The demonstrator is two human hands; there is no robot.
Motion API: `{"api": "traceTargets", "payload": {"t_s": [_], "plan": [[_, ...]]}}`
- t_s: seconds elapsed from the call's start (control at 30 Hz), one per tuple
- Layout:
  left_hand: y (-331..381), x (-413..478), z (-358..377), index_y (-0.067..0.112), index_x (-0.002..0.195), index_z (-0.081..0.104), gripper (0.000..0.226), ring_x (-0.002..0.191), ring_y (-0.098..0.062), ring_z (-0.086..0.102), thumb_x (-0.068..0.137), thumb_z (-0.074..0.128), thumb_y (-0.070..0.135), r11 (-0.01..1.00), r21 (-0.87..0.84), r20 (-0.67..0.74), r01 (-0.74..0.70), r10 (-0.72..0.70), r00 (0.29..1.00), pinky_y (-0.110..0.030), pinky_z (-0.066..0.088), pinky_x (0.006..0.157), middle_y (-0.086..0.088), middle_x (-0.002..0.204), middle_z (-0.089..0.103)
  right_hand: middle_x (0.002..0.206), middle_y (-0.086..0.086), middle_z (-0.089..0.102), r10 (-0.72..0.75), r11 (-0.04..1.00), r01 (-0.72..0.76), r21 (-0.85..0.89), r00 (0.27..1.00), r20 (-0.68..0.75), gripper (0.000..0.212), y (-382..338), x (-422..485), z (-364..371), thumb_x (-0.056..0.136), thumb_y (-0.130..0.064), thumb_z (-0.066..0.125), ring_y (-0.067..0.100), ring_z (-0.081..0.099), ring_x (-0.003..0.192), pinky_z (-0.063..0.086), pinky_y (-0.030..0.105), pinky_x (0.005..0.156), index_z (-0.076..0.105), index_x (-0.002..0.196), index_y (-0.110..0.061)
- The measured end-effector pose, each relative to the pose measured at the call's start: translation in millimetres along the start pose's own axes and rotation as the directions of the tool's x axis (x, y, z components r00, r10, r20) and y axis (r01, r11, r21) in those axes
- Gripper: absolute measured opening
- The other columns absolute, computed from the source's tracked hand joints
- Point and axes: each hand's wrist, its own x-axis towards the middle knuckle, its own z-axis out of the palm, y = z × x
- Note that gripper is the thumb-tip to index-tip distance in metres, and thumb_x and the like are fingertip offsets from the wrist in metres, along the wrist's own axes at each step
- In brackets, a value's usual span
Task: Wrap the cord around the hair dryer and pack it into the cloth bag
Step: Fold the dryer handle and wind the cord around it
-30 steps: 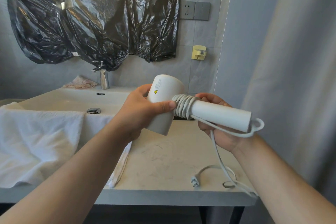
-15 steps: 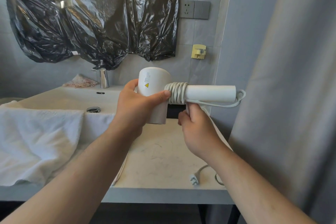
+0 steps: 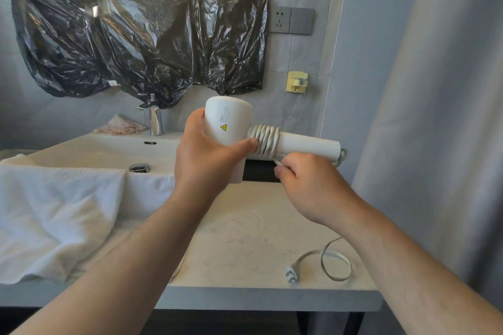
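Observation:
A white hair dryer (image 3: 231,128) is held in the air above the counter, its handle pointing right. My left hand (image 3: 206,160) grips its round body, thumb against the first coils. Several turns of white cord (image 3: 263,139) sit wound on the handle next to the body. My right hand (image 3: 307,185) is just below the handle and pinches the cord there. The loose end of the cord loops on the counter and ends in the plug (image 3: 291,275). No cloth bag shows in the view.
A stone counter (image 3: 245,239) runs to a front edge near me. A white towel (image 3: 54,212) drapes over the left part and the sink (image 3: 89,149) with its tap (image 3: 155,122). A grey curtain (image 3: 435,144) hangs at the right. Black plastic covers the wall behind.
My right hand came from behind the handle to below it, carrying the cord round. The dryer rose and levelled, and the coils on the handle grew by about one turn.

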Motion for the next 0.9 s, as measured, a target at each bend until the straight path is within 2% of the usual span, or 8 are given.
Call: {"api": "traceTargets", "payload": {"t_s": [0.13,0.23,0.37,0.5,0.63,0.7,0.8,0.9], "plan": [[1.8,-1.2,-0.2,0.032,0.113,0.052,0.070,0.086,-0.015,0.063,0.053,0.083,0.052,0.999,0.032,-0.005,-0.009,0.009,1.000,-0.049,0.057,0.078,0.013,0.092,0.061,0.058,-0.005,0.045,-0.004,0.997,0.003,-0.073,1.000,-0.018,0.040,2.6,-0.4,-7.1,0.096,-0.031,0.050,0.017,0.044,0.057,0.026,0.030,0.048,0.039,0.059,-0.022],[-1.3,-3.1,-0.9,0.034,0.110,0.051,0.068,0.087,-0.017,0.064,0.053,0.082,0.053,0.999,0.052,0.013,0.007,-0.008,1.000,-0.050,0.057,0.076,0.012,0.092,0.062,0.069,0.000,0.057,-0.083,0.984,0.063,-0.167,0.990,-0.115,0.025,2.2,-2.8,-13.4,0.094,-0.032,0.054,0.026,0.052,0.068,0.042,0.035,0.054,0.058,0.071,-0.022],[-1.7,-8.5,2.5,0.033,0.106,0.049,0.064,0.084,-0.018,0.063,0.054,0.082,0.052,0.996,0.085,0.036,0.001,-0.004,0.999,-0.049,0.056,0.075,0.011,0.088,0.063,0.083,0.000,0.069,-0.049,0.998,0.041,-0.044,0.977,-0.210,0.012,-5.8,-4.0,-12.9,0.089,-0.024,0.060,0.023,0.057,0.076,0.050,0.034,0.067,0.071,0.094,-0.023],[-3.1,-8.9,3.1,0.034,0.102,0.048,0.062,0.082,-0.018,0.062,0.054,0.082,0.051,0.995,0.095,0.028,-0.001,-0.002,1.000,-0.049,0.055,0.073,0.010,0.085,0.062,0.086,-0.004,0.075,0.075,0.987,-0.056,0.151,0.989,-0.129,0.016,-3.9,-3.2,-13.8,0.089,-0.021,0.060,0.015,0.066,0.084,0.051,0.026,0.075,0.077,0.090,-0.022],[-2.7,-9.9,2.5,0.034,0.103,0.047,0.061,0.082,-0.018,0.062,0.057,0.083,0.050,0.993,0.116,0.020,-0.011,0.009,1.000,-0.049,0.055,0.073,0.011,0.085,0.061,0.097,0.016,0.072,0.105,0.936,-0.081,0.342,0.993,-0.053,0.018,-2.5,-3.9,-16.4,0.091,-0.016,0.061,0.021,0.060,0.091,0.045,0.020,0.075,0.076,0.093,-0.007],[-1.0,-11.1,2.9,0.034,0.104,0.046,0.060,0.083,-0.019,0.061,0.060,0.084,0.048,0.989,0.141,0.019,-0.037,0.035,0.999,-0.049,0.055,0.074,0.012,0.086,0.060,0.093,0.018,0.073,0.107,0.905,-0.084,0.418,0.994,-0.031,0.018,-1.6,-3.5,-14.7,0.091,-0.015,0.061,0.025,0.060,0.084,0.046,0.030,0.076,0.075,0.091,-0.003],[0.1,-12.1,1.0,0.037,0.104,0.044,0.060,0.081,-0.013,0.060,0.061,0.086,0.044,0.985,0.159,0.034,-0.070,0.066,0.997,-0.046,0.054,0.074,0.014,0.086,0.059,0.066,0.000,0.064,0.085,0.912,-0.089,0.400,0.996,0.029,0.015,2.9,-2.6,-13.8,0.090,-0.017,0.062,0.014,0.054,0.064,0.045,0.032,0.067,0.076,0.091,-0.012],[0.7,-12.3,-2.6,0.039,0.107,0.045,0.062,0.080,-0.009,0.059,0.060,0.087,0.044,0.980,0.176,0.077,-0.093,0.081,0.994,-0.044,0.055,0.072,0.014,0.085,0.059,0.073,-0.006,0.067,0.026,0.971,-0.038,0.236,0.998,0.054,0.015,6.0,-2.5,-18.4,0.089,-0.020,0.062,0.010,0.061,0.071,0.050,0.031,0.072,0.074,0.095,-0.027]]}}
